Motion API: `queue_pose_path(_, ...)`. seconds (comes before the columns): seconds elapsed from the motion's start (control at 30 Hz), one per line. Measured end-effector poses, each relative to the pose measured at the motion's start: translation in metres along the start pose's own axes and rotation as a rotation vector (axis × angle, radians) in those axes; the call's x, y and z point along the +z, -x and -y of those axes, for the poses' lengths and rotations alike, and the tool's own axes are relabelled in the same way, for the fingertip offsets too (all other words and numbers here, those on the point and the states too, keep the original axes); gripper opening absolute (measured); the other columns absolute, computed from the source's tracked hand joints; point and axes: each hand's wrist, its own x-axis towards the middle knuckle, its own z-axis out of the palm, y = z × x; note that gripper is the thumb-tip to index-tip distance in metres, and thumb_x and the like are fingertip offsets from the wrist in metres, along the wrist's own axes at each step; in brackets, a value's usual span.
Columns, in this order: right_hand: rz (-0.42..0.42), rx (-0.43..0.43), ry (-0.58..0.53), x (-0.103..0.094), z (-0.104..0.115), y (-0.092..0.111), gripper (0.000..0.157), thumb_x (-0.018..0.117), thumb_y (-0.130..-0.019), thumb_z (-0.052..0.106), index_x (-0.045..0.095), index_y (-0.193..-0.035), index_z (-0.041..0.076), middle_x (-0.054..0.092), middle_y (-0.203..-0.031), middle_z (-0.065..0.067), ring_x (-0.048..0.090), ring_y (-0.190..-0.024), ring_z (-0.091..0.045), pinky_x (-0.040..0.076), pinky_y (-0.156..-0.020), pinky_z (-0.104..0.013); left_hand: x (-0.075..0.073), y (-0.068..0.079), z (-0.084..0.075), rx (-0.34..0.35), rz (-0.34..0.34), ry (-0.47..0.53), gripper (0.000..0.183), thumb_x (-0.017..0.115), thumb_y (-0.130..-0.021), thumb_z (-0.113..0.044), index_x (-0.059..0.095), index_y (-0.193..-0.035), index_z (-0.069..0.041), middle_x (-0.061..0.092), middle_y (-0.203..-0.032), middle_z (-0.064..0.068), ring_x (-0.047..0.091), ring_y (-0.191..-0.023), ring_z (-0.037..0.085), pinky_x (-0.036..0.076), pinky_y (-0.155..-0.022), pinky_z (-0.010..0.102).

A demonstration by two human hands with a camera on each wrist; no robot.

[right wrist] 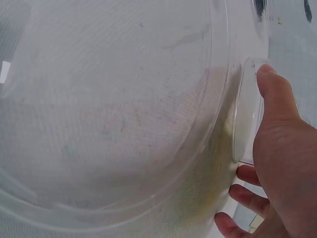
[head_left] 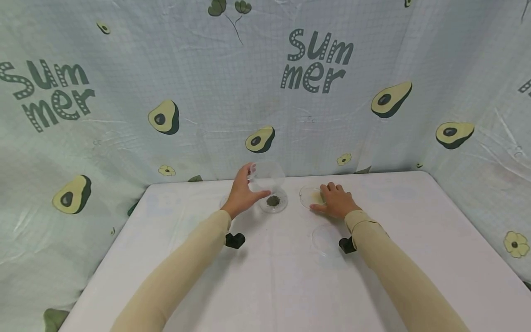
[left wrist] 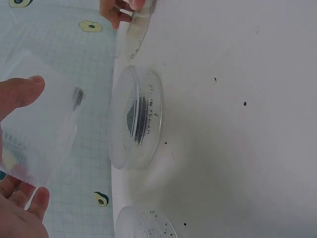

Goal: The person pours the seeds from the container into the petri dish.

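My left hand (head_left: 242,193) holds a translucent plastic bag (left wrist: 52,124) between thumb and fingers. A small dark clump shows near one edge of the bag. Under it stands a clear petri dish (head_left: 280,206) with a pile of dark grains (head_left: 273,201) in its middle. To the right, my right hand (head_left: 337,201) grips another petri dish (head_left: 306,197) by its rim, thumb on one side and fingers on the other. The contents of that dish look pale yellowish. In the right wrist view, a clear round lid or dish (right wrist: 114,124) fills the foreground.
A further petri dish (left wrist: 143,225) with dark specks stands left of the middle one, partly behind my left hand in the head view. Loose dark specks (left wrist: 244,103) dot the white table (head_left: 265,276). A printed cloth (head_left: 224,97) hangs behind the table's far edge.
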Motion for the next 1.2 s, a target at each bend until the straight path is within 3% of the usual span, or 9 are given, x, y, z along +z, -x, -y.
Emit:
queue_pose_path(0.47,-0.006,0.025,-0.009,0.001,0.0,0.0,0.081,0.057,-0.086,0.065,0.043,-0.138,0.005,0.047,-0.131,-0.021,0.046,-0.118,-0.041,0.044,-0.091,-0.066,0.009,-0.004,-0.006,0.039,0.001,-0.035,0.089,0.082,-0.077,-0.028,0.028,-0.148,-0.017,0.038,-0.147,0.008,0.042,-0.133,0.027,0.041,-0.11,0.045)
queue_pose_path(0.7,0.014,0.032,-0.016,-0.006,0.005,0.004,0.08,0.058,-0.087,0.062,0.042,-0.139,0.003,0.046,-0.132,-0.023,0.045,-0.12,-0.042,0.043,-0.092,-0.067,0.015,-0.005,-0.008,0.023,0.001,-0.052,0.09,0.082,-0.077,-0.028,0.028,-0.148,-0.019,0.037,-0.147,0.006,0.041,-0.133,0.025,0.039,-0.111,0.047)
queue_pose_path(1.2,0.019,0.05,-0.014,-0.005,0.007,0.005,0.081,0.059,-0.087,0.062,0.042,-0.14,0.003,0.046,-0.134,-0.023,0.044,-0.121,-0.043,0.042,-0.093,-0.067,0.022,-0.009,-0.012,0.084,0.012,-0.089,0.092,0.083,-0.076,-0.027,0.029,-0.149,-0.015,0.036,-0.148,0.009,0.04,-0.135,0.026,0.035,-0.115,0.045)
